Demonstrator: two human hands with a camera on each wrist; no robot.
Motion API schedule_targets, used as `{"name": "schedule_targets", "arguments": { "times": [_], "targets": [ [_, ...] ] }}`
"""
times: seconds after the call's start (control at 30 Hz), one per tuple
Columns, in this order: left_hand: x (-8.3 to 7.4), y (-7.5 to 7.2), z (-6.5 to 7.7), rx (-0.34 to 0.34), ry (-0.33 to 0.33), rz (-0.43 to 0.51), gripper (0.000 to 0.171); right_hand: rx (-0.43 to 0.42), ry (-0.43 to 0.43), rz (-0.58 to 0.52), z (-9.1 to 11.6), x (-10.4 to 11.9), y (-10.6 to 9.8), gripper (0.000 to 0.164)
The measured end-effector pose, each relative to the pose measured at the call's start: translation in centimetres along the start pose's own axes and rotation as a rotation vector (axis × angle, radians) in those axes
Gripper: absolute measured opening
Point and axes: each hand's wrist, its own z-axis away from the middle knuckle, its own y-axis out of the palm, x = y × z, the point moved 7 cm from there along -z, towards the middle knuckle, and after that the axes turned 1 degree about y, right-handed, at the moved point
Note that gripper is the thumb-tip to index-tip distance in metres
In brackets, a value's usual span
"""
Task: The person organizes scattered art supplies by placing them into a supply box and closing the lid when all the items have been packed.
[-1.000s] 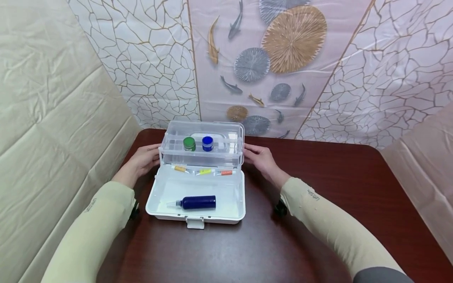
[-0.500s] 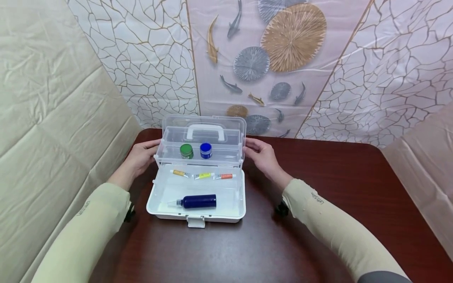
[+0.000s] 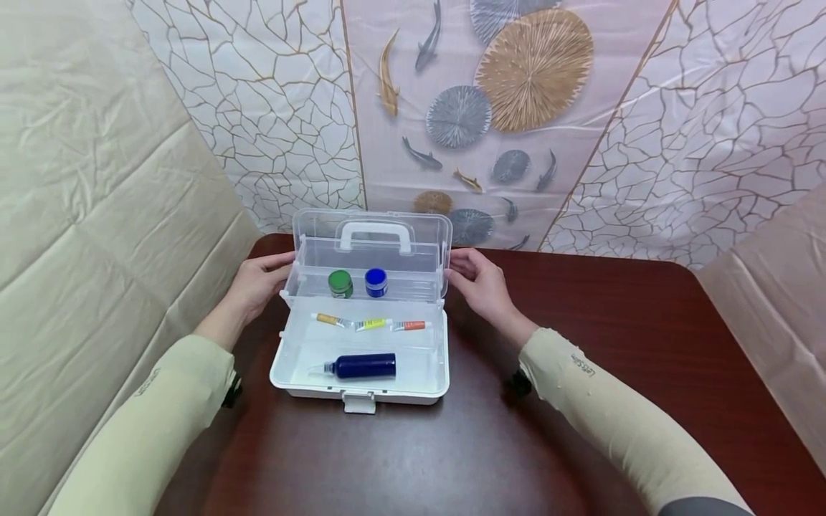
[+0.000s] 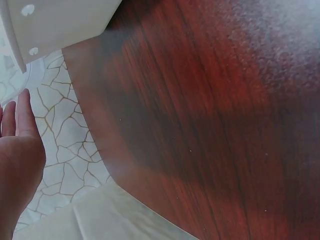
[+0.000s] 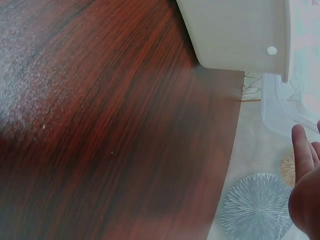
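Nearest, the storage box's white base point(image 3: 413, 396) is sitting toward the far-left corner of the worktop point(image 3: 400, 466), its latch point(image 3: 358, 403) hanging down and facing the near edge. Inside its front, a dark blue bottle point(image 3: 366, 366) is staying put on its side. Behind it, three paint tubes point(image 3: 373, 325) are lying nearer the front than a second ago. The clear tray point(image 3: 310, 290) holding a green jar point(image 3: 340, 284) and a blue jar point(image 3: 376, 282) is coming lower and forward, and the clear lid point(image 3: 316, 228) is now showing its white handle point(image 3: 377, 228) plainly. This suggests the tiers are swinging together, lid leading.

The left hand point(image 3: 253, 285) and right hand point(image 3: 480, 288) are flanking the lid, largely unfurled, fingers touching its sides; neither appears to be grasping it.

The wrist views are showing what the head view is hiding: the base's outer side walls with round white spots point(image 5: 271, 50), and extended fingers. Only the head view is showing the contents. Farthest, a patterned cloth point(image 3: 271, 122) is hanging behind.
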Motion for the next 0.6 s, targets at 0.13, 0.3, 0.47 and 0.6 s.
{"name": "schedule_targets", "arguments": {
  "times": [0.13,0.3,0.47,0.6],
  "targets": [
    [-0.2,0.0,0.6,0.005,0.029,0.041,0.053,0.002,-0.033,0.025,0.3,0.5,-0.1,0.032],
    [-0.4,0.0,1.2,-0.004,0.071,0.005,0.052,-0.006,-0.057,0.023,0.7,0.9,-0.3,0.032],
    [-0.6,-0.1,1.8,-0.021,0.105,-0.06,0.05,-0.014,-0.074,0.032,1.1,1.2,-0.3,0.033],
    [-0.9,-0.2,2.3,-0.033,0.125,-0.085,0.048,-0.014,-0.086,0.048,1.3,1.5,-0.2,0.034]
  ]
}}
